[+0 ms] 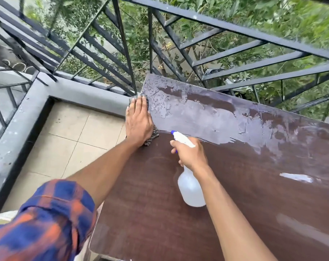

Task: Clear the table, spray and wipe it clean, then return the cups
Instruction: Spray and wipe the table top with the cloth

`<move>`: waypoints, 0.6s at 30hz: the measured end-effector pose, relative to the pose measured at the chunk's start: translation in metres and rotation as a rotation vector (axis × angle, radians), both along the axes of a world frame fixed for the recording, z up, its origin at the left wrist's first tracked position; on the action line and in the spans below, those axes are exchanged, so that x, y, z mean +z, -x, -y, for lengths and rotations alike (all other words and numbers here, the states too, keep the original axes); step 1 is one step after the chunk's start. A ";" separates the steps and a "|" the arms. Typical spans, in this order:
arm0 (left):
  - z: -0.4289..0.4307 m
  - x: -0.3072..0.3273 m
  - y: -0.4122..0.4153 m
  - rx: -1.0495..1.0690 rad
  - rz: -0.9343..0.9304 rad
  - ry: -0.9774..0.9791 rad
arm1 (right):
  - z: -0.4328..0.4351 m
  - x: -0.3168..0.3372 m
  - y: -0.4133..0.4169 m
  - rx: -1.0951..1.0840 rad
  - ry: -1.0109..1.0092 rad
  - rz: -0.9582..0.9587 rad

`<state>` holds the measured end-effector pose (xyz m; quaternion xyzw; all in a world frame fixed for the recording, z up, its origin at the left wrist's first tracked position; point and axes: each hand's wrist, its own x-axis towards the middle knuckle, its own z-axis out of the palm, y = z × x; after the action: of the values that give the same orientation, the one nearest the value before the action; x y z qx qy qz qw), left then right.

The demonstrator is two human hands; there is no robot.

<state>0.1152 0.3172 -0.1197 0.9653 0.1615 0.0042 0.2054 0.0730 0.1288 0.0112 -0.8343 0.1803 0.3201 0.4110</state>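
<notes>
Cloth (153, 137) under left hand (139, 119), bottle (191, 189) right hand (191, 156)

Wood-grain tabletop (159, 204) is glistening under a wet film; spray bottle (190, 189) is showing smooth translucent plastic; cloth (153, 137), coarse weave.

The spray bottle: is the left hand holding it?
No, the right hand grips the spray bottle by its neck; the left hand presses flat on a cloth.

Far ahead of you a dark metal railing (235, 28) with slanted bars, green leaves (273, 16) behind it, a grey paint-flecked kerb (88, 97) under the railing, beige floor tiles (65, 140) on your near left
</notes>
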 end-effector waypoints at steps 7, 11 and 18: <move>-0.013 0.000 -0.093 -0.143 0.001 -0.075 | -0.006 0.001 -0.042 -0.030 0.005 0.041; -0.019 -0.003 -0.107 -0.253 0.008 -0.135 | -0.001 0.005 -0.055 -0.077 -0.007 0.051; -0.006 0.009 -0.121 -0.526 -0.006 -0.189 | 0.031 0.014 -0.051 -0.219 -0.060 0.058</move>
<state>0.2365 0.3235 -0.1111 0.9889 -0.0950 -0.0370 0.1079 0.1241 0.0976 0.0247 -0.8058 0.2487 0.2542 0.4735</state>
